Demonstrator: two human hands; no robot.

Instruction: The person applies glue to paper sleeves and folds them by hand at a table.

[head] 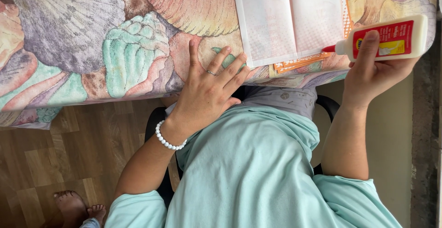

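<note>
My right hand [375, 74] grips a cream glue bottle [391, 37] with a red and yellow label. Its red nozzle points left and touches the lower right corner of a folded white paper sheet [290, 18]. Orange paper [297, 62] peeks out beneath that sheet. My left hand [209, 87] lies flat on the table's front edge, fingers spread, just left of the sheet's lower left corner. It wears a ring and a white bead bracelet and holds nothing.
A tablecloth with a large seashell pattern [115, 34] covers the table. I sit on a black chair [154, 122] in a light teal shirt. Wood flooring [69, 150] lies on the left, with a bare foot [73, 207] at the bottom left.
</note>
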